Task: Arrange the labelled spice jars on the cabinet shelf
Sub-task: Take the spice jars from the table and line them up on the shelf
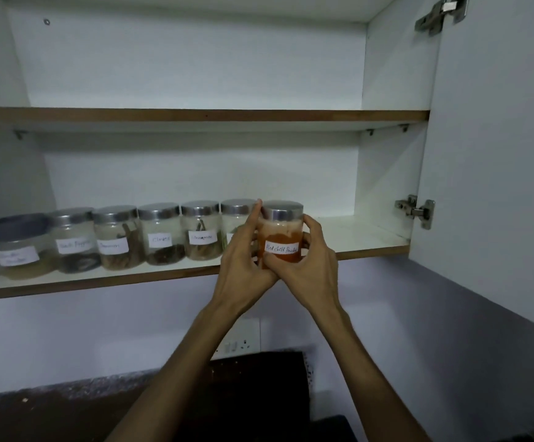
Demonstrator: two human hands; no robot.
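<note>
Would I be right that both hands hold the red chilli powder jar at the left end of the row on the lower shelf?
Not quite: the head view shows both the left hand and right hand holding the red chilli powder jar at the row's right end, on the lower shelf.

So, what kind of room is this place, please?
Most likely a home kitchen: a wall cabinet shelf with a row of labelled spice jars, both hands holding a red chilli powder jar, and a dark countertop below.

Orange-red chilli jar, silver lid
</note>
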